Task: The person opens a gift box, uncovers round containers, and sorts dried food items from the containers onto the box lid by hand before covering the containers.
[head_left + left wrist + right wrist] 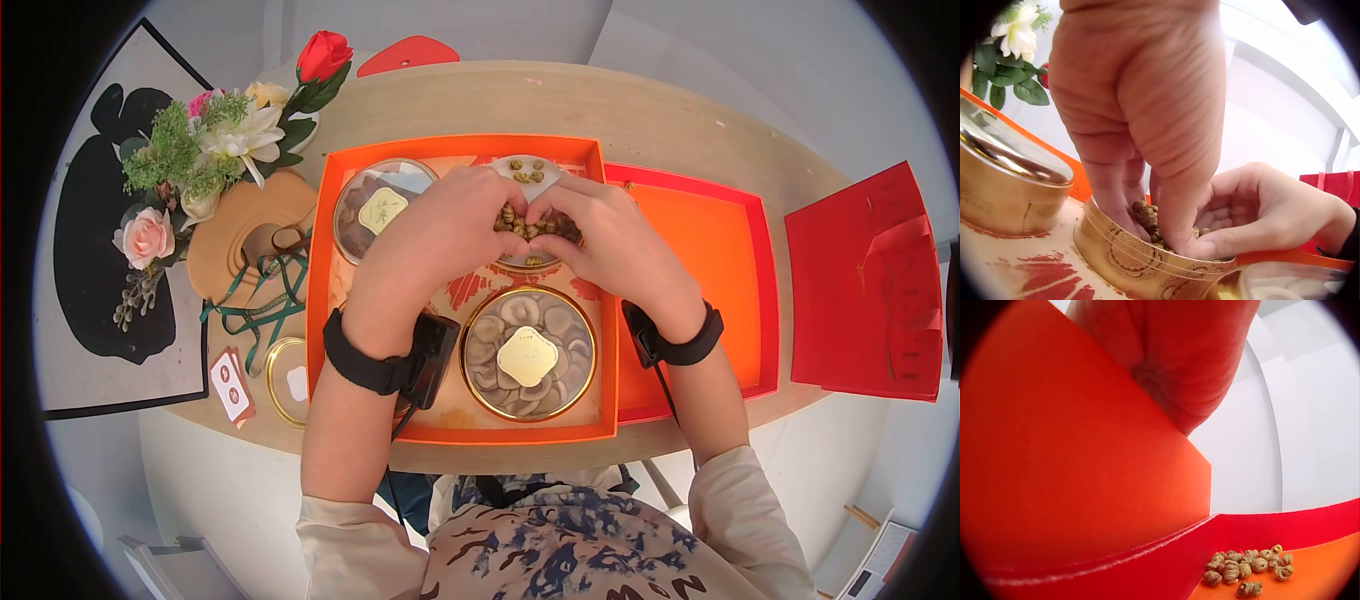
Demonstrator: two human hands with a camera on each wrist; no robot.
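Note:
In the head view both hands dip into a round gold tin (1129, 253) of curled brown-green pieces (518, 230). The left hand (440, 215) comes from the left, its fingers curled down among the pieces (1144, 215). From the right, the right hand (615, 235) bends its fingers around them, its thumb meeting the left thumb at the tin's near side. The left wrist view shows the left hand (1141, 106) upright over the tin and the right hand (1260, 212) beside it. Curled fingers hide part of the contents.
The orange box (470, 436) also holds a tin at the back left (383, 211) and one in front (527, 357). More pieces (1232, 569) lie in the red-edged tray (700, 290). Flowers (245, 130) and ribbon (270, 310) are left, a red bag (865, 290) right.

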